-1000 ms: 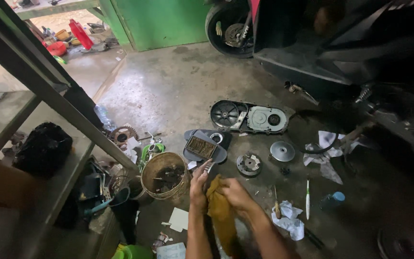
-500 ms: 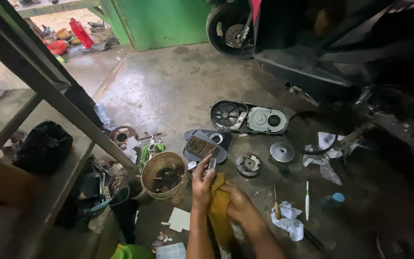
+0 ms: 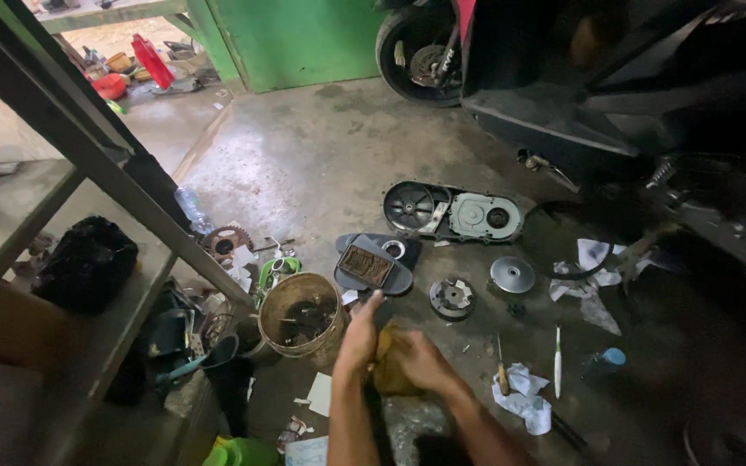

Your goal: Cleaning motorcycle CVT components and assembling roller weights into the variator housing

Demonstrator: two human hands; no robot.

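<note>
Bunching a yellow rag (image 3: 388, 371) low in the frame's centre, left hand (image 3: 358, 341) and right hand (image 3: 420, 361) close around it; soft, light, best gripped mid-fold.

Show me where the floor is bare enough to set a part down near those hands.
Bare concrete lies between the green door and the engine cover, left of the scooter. A smaller patch sits between the round clutch part and the screwdriver. It is crowded around the basket, by the left hand.
</note>
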